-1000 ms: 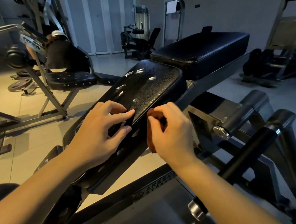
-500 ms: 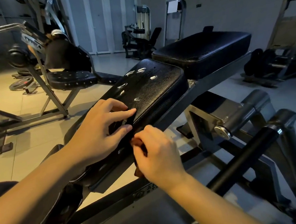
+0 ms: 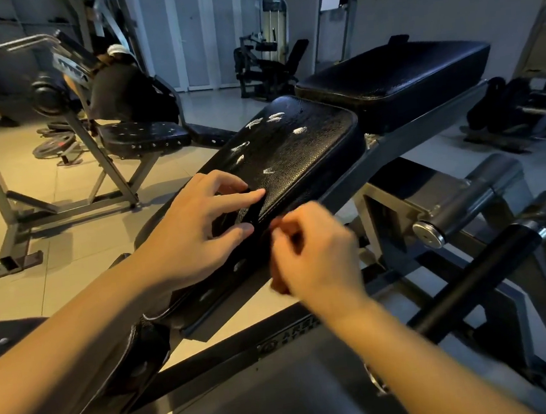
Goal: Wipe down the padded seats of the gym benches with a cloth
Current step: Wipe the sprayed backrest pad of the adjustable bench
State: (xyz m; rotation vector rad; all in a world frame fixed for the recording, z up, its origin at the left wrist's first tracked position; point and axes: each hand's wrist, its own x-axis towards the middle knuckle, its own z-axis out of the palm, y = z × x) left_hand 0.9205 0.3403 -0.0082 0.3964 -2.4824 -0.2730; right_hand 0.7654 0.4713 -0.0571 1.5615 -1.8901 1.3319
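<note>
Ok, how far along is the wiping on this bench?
Done: nothing clearly. In hand: right hand grips the cloth at the side edge of the angled pad, left hand rests on it. Left: white blobs sit unwiped on top; the spotted seat at left looks untouched; flat pad beyond, cannot tell.

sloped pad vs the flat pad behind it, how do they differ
The sloped pad tilts down toward the camera; the flat pad sits level. The sloped pad bears white marks; the flat pad shows none. The left hand rests on the sloped pad; nothing touches the flat pad. Both are black, grained upholstery.
</note>
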